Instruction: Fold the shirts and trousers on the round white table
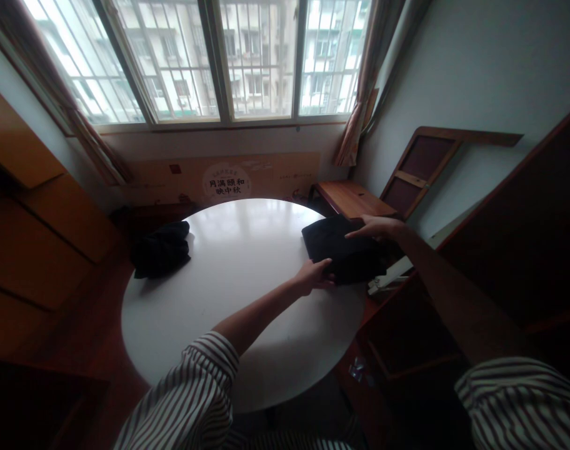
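We count one glossy, round white table [238,337], one flat black cloth [332,240] over its right edge and one crumpled black cloth [160,250] at its left. Our left hand [314,276] grasps the flat one's near edge; our right hand [379,227] touches it, grip unclear.

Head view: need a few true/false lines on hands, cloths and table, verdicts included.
1. The left hand touches the flat black cloth. True.
2. A bunched black cloth lies at the left of the white table. True.
3. The right hand is on the bunched black cloth. False: it is at the flat black cloth.
4. The white table has a square top. False: its edge is rounded.
5. Both arms wear striped sleeves. True.
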`<state>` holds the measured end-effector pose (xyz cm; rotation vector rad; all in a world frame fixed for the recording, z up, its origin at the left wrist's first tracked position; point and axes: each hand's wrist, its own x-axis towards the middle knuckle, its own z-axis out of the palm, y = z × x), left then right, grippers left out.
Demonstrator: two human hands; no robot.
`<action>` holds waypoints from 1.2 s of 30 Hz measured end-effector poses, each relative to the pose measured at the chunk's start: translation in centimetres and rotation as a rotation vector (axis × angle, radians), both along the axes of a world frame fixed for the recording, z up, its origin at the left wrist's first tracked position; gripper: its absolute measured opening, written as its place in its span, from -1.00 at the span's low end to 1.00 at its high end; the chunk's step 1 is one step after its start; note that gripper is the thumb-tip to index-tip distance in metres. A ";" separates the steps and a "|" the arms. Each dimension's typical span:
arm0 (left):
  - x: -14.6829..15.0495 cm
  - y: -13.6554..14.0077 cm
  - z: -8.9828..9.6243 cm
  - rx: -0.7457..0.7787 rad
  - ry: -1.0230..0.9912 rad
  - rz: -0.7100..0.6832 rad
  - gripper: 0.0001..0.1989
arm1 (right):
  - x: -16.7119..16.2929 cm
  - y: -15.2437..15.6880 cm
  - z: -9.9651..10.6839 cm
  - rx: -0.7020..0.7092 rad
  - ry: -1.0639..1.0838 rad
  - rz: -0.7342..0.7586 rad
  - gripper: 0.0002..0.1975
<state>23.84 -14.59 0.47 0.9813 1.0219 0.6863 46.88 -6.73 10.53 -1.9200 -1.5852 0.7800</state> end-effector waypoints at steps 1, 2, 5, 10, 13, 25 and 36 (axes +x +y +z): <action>-0.4 -0.3 0.2 0.150 0.155 0.006 -0.37 | -0.7 0.5 0.1 0.032 -0.145 0.003 -0.43; -0.8 -0.6 0.4 0.330 0.319 0.029 -0.32 | -1.5 1.0 0.2 0.055 -0.285 0.038 -0.41; -1.2 -1.4 0.6 0.911 0.679 0.092 -0.34 | -5.1 2.0 -0.7 0.141 -0.469 0.336 -0.46; 0.5 -1.7 -1.5 1.513 0.755 -0.263 -0.40 | -10.1 2.8 -5.0 0.038 -0.543 0.553 -0.47; 1.2 -1.8 -3.0 1.623 0.828 -0.323 -0.39 | -10.7 3.7 -7.3 -0.013 -0.608 0.500 -0.36; -8.9 -5.4 -1.2 1.501 0.685 -0.336 -0.74 | -15.2 1.5 -6.2 0.222 -0.750 0.439 -0.40; -35.8 3.8 2.4 0.527 1.374 1.073 0.00 | -25.3 -4.4 -11.6 0.618 -0.466 0.759 -0.72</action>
